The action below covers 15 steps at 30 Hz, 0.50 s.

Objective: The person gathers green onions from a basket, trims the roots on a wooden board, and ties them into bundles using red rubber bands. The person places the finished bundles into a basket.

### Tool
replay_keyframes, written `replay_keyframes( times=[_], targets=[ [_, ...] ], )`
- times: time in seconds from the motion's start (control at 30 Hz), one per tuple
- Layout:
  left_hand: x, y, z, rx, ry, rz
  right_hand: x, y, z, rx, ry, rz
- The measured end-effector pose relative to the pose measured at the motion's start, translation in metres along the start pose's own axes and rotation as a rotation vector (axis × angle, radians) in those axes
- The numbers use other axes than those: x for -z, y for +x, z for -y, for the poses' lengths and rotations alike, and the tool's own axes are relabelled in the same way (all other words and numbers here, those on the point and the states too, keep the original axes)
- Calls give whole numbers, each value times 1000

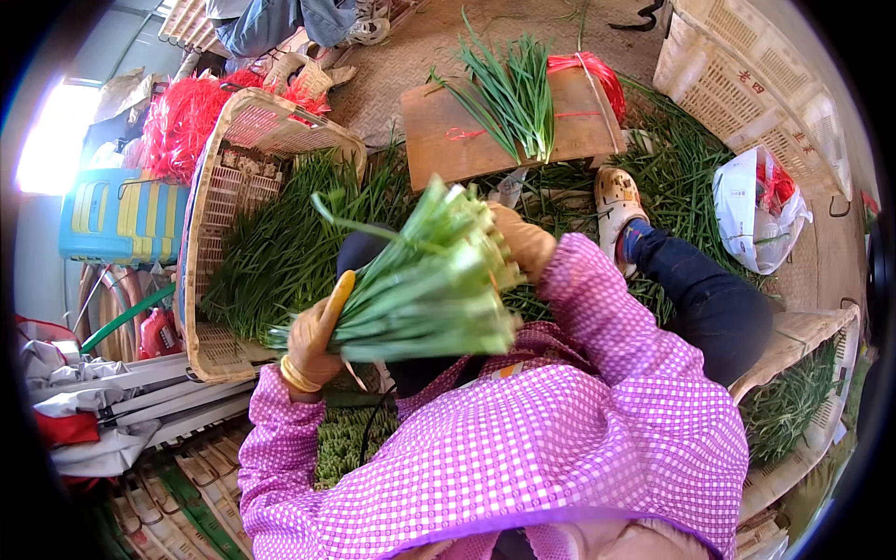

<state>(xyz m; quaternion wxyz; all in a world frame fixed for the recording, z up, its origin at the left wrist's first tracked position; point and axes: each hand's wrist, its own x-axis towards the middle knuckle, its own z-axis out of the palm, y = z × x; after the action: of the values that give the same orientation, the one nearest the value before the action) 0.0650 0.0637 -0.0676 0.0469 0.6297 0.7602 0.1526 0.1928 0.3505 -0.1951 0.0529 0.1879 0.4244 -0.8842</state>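
Note:
My left hand (315, 343), in a tan rubber glove, grips a thick bunch of green garlic chives (399, 301) near the leafy end, thumb on top. The pale cut ends of the bunch point up and to the right and are blurred. My right hand (521, 241), gloved as well, is against those cut ends; its fingers are hidden behind them. Beyond the bunch, a smaller handful of chives (521, 98) lies on a low wooden board (448, 129), across which red plastic twine (577, 114) runs.
A plastic crate (199, 280) of loose chives stands at left, red twine (175, 126) behind it. Cut leaves (686, 168) litter the floor. At right are a white bag (742, 210), an upright crate (742, 77) and another crate (791, 329) with greens. A person's legs (280, 28) show at the top.

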Motion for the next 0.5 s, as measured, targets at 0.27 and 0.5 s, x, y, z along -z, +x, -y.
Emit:
replay_keyframes(
  times=[0.27,0.5],
  targets=[
    [26,20,-9,-187,780,-86,43,-70,23,239,75,61],
    [43,26,-6,-191,1104,-80,15,-87,47,95,-41,-233]
  ],
)
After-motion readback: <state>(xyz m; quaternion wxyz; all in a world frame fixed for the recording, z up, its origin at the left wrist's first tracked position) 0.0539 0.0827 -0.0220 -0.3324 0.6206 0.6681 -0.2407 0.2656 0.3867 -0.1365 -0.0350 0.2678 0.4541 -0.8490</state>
